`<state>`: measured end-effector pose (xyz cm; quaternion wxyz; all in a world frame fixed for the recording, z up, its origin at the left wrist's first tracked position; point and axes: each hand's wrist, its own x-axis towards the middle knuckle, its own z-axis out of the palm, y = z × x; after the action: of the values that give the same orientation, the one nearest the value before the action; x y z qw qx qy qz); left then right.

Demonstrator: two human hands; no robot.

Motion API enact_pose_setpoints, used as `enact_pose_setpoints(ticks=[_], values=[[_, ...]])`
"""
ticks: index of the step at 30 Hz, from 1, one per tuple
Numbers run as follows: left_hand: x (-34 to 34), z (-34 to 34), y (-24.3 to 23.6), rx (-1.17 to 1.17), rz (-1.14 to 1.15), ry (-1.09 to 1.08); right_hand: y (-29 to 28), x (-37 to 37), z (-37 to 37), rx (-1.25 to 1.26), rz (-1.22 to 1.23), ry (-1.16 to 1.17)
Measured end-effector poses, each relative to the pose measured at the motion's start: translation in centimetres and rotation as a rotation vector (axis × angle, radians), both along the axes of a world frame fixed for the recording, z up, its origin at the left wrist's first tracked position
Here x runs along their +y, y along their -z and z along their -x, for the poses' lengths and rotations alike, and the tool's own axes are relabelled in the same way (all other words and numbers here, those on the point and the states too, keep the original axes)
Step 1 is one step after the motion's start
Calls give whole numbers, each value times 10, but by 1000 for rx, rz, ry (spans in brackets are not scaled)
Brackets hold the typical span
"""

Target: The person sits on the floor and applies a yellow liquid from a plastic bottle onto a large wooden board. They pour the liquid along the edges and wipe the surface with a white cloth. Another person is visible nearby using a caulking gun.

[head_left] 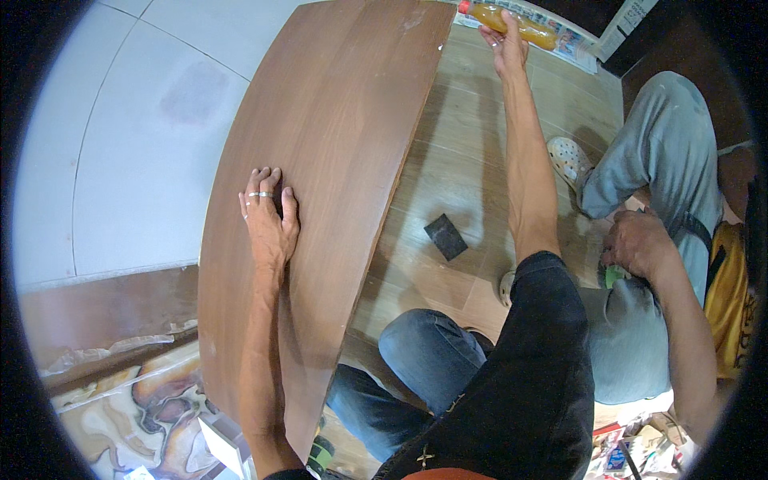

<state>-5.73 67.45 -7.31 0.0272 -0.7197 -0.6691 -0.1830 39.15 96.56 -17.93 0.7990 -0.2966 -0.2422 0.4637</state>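
Observation:
A long brown wood-grain board point(344, 104) runs from the near middle up to the far edge. On its surface rests my left hand point(270, 216), fingers loosely apart and gripping nothing, with rings on them. My right arm reaches far forward past the board's right edge. At its end my right hand point(507, 48) is closed around a clear plastic bottle point(534, 34) with yellow-orange liquid and a red cap. The bottle lies nearly sideways, its cap toward the board's far corner.
A dark rectangular block point(446, 237) lies on the wood-look floor point(448, 136). Another person sits close on my right, with a bent knee point(664, 136), a hand point(640, 244) and a pale clog point(569, 160). Large white tiles point(160, 160) are at left; marble-patterned sheet point(152, 408) is near left.

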Motion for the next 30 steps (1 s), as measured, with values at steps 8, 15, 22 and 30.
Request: enact_pose_setpoints(ticks=[8,15,22,30], values=[[2,0,-1,20,17,-2,3,-5,-2,-146,37,65],[0,0,-1,23,2,-2,-5,-8,5,-148,46,74],[5,-2,4,9,-4,29,17,-18,9,-129,-29,159],[3,1,1,-1,10,25,-7,-40,31,-157,-65,202]])
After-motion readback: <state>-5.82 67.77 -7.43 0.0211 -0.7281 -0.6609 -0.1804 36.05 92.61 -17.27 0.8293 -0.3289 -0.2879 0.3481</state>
